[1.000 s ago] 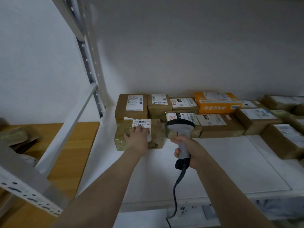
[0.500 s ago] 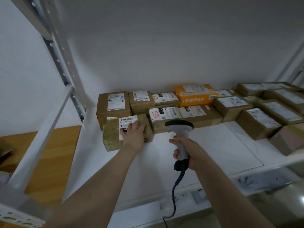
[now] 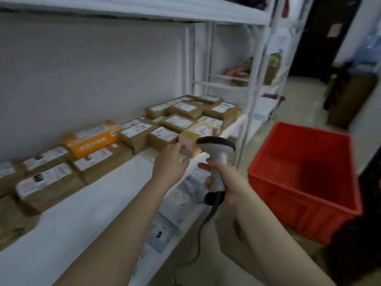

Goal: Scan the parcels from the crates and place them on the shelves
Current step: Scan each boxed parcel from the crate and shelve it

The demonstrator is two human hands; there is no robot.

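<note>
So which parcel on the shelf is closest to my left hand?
The pink parcel at the front of the shelf; its neighbours are brown cardboard.

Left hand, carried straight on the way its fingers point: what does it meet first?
The pink parcel at the front edge of the shelf, just beyond the left hand. The fingertips look nearly on it; blur hides whether they touch.
</note>
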